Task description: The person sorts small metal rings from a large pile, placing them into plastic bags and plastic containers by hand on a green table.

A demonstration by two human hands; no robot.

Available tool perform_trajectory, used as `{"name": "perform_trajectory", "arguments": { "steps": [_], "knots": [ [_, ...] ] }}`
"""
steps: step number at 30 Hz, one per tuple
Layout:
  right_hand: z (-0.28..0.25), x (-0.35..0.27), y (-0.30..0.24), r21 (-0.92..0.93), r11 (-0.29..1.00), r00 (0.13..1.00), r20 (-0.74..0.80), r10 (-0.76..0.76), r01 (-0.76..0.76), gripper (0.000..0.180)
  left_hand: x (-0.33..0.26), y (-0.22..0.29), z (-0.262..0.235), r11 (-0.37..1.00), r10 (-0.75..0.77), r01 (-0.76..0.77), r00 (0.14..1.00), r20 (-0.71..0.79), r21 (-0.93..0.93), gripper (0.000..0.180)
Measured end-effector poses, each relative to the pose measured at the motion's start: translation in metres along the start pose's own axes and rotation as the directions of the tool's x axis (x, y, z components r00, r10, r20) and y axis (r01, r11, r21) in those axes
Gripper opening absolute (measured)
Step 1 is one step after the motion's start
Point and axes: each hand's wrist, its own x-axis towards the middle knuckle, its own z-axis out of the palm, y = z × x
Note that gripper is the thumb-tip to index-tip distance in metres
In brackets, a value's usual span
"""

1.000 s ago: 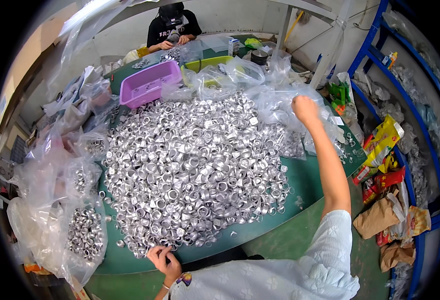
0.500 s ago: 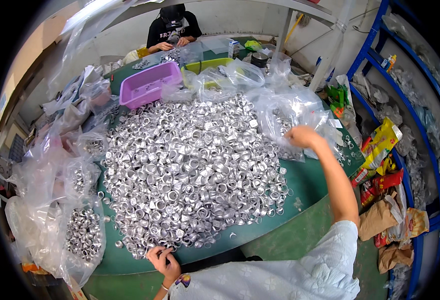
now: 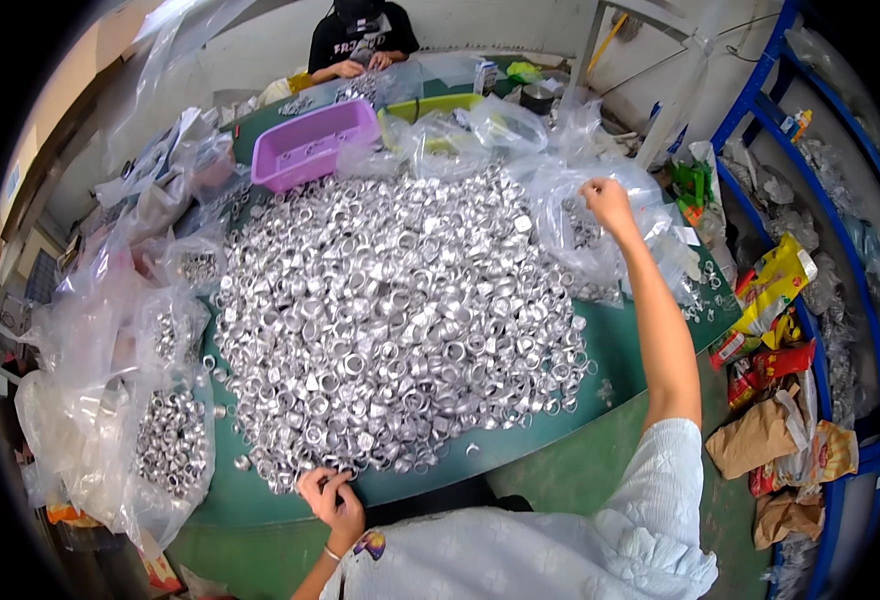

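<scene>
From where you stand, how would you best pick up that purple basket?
Probably by the long rim of the purple basket, coming from above: it sits upright and open-topped beside the heap of metal rings, its rim free, its lower walls crowded by plastic bags.

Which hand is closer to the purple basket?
Right. The right hand is far out over the table, to the right of the purple basket. The left hand is at the near table edge, much farther.

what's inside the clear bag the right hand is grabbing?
The right hand grips a clear bag; a few silver rings show through it. Creased plastic hides how many.
</scene>
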Motion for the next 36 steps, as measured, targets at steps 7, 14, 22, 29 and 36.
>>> {"name": "perform_trajectory", "arguments": {
  "steps": [7,14,22,29,36],
  "knots": [
    [-0.006,-0.041,0.016,-0.16,0.965,0.971,0.155,-0.182,0.207,0.041,-0.002,-0.006,0.006,0.999,0.041,-0.041,0.998,-0.037,0.007,0.025],
    [-0.033,-0.216,-0.106,0.218,0.93,0.937,0.124,-0.327,0.296,0.015,-0.002,0.004,0.002,0.999,0.05,-0.051,0.998,-0.038,-0.005,0.027],
    [0.026,-0.314,-0.147,0.171,0.862,0.856,0.131,-0.499,0.477,0.024,0.033,0.059,0.022,0.966,0.229,-0.19,0.944,0.237,-0.175,0.032],
    [0.052,-0.31,-0.13,0.212,0.864,0.885,-0.013,-0.465,0.457,0.018,0.059,0.087,0.065,0.924,0.336,-0.382,0.834,0.438,0.018,0.031],
    [0.022,-0.315,-0.101,0.858,-0.29,0.858,0.482,0.175,-0.423,0.029,0.062,0.081,0.071,0.927,0.374,-0.35,0.834,0.407,-0.135,0.03]
  ]
}}
